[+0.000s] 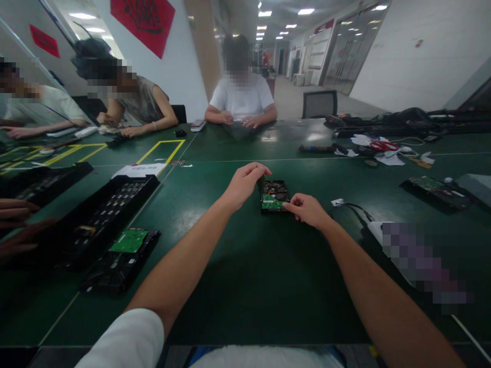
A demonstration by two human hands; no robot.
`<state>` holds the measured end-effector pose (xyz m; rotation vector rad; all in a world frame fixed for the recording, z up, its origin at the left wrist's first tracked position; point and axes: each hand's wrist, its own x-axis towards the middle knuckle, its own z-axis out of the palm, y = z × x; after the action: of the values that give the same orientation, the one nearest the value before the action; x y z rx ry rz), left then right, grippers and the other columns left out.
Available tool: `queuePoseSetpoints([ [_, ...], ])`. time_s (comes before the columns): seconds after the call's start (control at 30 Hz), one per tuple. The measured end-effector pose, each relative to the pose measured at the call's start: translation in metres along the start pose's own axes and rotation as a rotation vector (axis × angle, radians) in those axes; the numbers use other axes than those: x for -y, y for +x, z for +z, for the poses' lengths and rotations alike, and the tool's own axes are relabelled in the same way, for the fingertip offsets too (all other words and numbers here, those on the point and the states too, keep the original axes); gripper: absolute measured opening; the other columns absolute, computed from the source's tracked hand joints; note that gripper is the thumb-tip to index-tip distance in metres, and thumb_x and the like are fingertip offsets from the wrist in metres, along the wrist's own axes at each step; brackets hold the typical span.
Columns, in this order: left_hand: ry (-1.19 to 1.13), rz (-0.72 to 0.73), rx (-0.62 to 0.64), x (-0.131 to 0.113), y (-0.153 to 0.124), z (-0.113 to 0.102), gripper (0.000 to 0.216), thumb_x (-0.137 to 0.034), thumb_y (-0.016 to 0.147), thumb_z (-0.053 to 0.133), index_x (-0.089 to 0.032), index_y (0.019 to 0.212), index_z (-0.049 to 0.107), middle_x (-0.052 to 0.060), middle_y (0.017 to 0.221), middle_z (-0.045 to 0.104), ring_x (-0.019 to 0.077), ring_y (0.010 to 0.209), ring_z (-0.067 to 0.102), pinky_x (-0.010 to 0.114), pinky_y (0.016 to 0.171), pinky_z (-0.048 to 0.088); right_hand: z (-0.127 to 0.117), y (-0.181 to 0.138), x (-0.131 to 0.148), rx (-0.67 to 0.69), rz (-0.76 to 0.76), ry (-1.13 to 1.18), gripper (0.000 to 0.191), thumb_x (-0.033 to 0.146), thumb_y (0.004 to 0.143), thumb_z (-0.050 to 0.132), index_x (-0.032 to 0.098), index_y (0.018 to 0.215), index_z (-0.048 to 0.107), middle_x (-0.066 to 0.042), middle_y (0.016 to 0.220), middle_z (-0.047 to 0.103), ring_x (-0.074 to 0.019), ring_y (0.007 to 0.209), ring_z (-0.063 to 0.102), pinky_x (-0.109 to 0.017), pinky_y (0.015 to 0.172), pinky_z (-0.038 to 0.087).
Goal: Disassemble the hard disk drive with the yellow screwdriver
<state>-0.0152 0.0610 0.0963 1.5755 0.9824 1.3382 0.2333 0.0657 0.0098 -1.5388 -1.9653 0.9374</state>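
A hard drive (274, 189) lies on the green table in front of me, its green circuit board facing up at the near end. My left hand (247, 183) is bent over the drive's far left corner with its fingers drawn together. Something dark shows just under those fingertips, too small to name. At the near right corner, my right hand (309, 210) grips the edge of the drive between thumb and fingers.
Left of my arm lies another hard drive (128, 241) beside a black tray (115, 204); a co-worker's hands (19, 230) are by it. To the right are a cabled pale device (378, 230), a further drive (433, 189) and scattered tools. Three people sit opposite.
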Motion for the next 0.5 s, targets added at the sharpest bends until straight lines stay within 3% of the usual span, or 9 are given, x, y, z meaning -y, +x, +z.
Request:
queuePoseSetpoints([
  [0.1, 0.038, 0.021, -0.027, 0.000, 0.001, -0.002, 0.023, -0.033, 0.090, 0.056, -0.017, 0.083, 0.072, 0.004, 0.088, 0.068, 0.0175, 0.087, 0.060, 0.030, 0.080, 0.046, 0.000, 0.000, 0.000, 0.001, 0.009, -0.006, 0.039, 0.059, 0.089, 0.068, 0.021, 0.088, 0.063, 0.000, 0.064, 0.067, -0.0132, 0.052, 0.060, -0.024, 0.050, 0.043],
  [0.37, -0.226, -0.068, 0.219, -0.007, -0.009, 0.010, 0.016, -0.027, 0.089, 0.053, -0.016, 0.091, 0.065, 0.005, 0.080, 0.069, 0.0166, 0.077, 0.064, 0.032, 0.078, 0.049, -0.001, -0.001, 0.002, -0.006, -0.005, -0.022, 0.037, 0.057, 0.090, 0.068, 0.020, 0.088, 0.062, 0.000, 0.063, 0.067, -0.0135, 0.053, 0.060, -0.024, 0.051, 0.043],
  [0.5, -0.179, -0.023, 0.179, -0.005, -0.008, 0.010, 0.019, -0.031, 0.092, 0.055, -0.016, 0.087, 0.066, 0.005, 0.082, 0.068, 0.0161, 0.079, 0.063, 0.031, 0.077, 0.048, 0.000, -0.001, 0.001, -0.008, -0.010, -0.016, 0.039, 0.059, 0.090, 0.068, 0.020, 0.089, 0.062, 0.000, 0.063, 0.067, -0.0137, 0.053, 0.060, -0.024, 0.051, 0.043],
])
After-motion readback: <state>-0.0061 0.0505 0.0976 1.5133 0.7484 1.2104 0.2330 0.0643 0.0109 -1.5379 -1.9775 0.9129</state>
